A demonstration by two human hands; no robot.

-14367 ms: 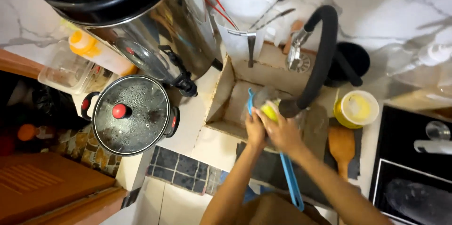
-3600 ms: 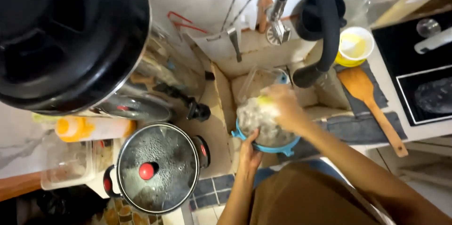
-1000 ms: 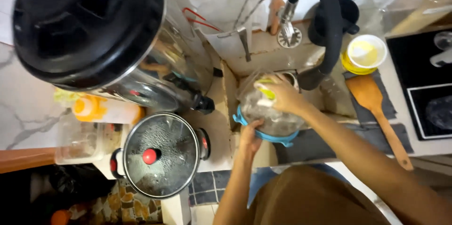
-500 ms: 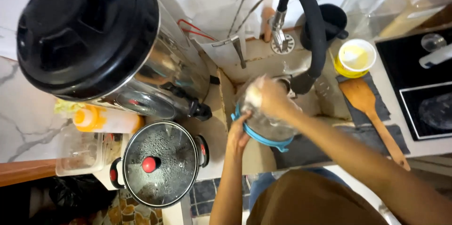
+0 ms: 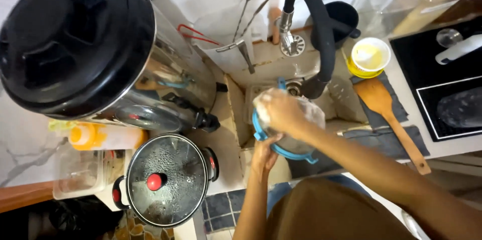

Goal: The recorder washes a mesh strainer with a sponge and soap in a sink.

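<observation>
Over the small sink [image 5: 261, 69], my left hand [image 5: 263, 152] grips the lower rim of a round glass lid with a blue rim [image 5: 286, 144], holding it tilted. My right hand [image 5: 281, 112] lies soapy on the lid's glass face, fingers closed over something I cannot make out under the foam. The black flexible faucet [image 5: 321, 34] arches just above and behind the lid, its spray head [image 5: 292, 44] pointing down at the basin.
A large steel urn with a black lid [image 5: 75, 39] looms at left. Below it stands a pot with a glass lid and red knob [image 5: 163, 180]. A wooden spatula [image 5: 389, 114], a yellow cup [image 5: 369, 56] and a black cooktop [image 5: 442, 84] are at right. Utensils [image 5: 246, 14] stand behind the sink.
My right hand has slid across the glass lid toward its left side, spreading foam. The left hand keeps its grip on the rim. The view has shifted slightly.
</observation>
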